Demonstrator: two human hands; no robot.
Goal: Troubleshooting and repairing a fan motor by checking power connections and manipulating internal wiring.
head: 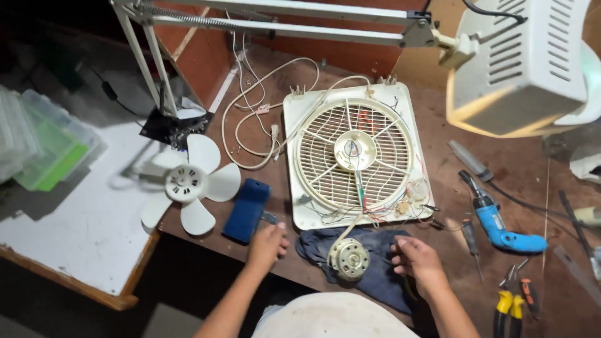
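Surface: brown workbench (438,125) under a white swing-arm lamp (519,62), with a white board (81,219) to the left.
Motor: small round fan motor (349,257), resting on a dark blue cloth (382,275) at the near edge of the bench, shaft end facing up; wired back into the fan housing behind it.
Position relative to hands: between both hands, slightly nearer the right; lies left of the right hand and right of the left hand.
Right hand: right hand (418,261) just beside the motor, over the cloth, fingers loosely curled and apart, holding nothing, not touching the motor.
Left hand: left hand (268,244) further off, at the near end of a blue rectangular case (246,209), fingers bent onto a small grey piece (270,218); hard to tell whether pinched or merely touched.
Fan housing: square white box-fan frame (350,156) lying flat, round grille up, directly beyond the motor; thin coloured wires (382,216) spilling at its near right corner.
Fan blade: white five-lobed blade (186,183), off the fan, well left of the left hand.
Tools: blue electric drill (501,225), screwdriver (471,241) and yellow-handled pliers (510,307), all to the right of the right hand.
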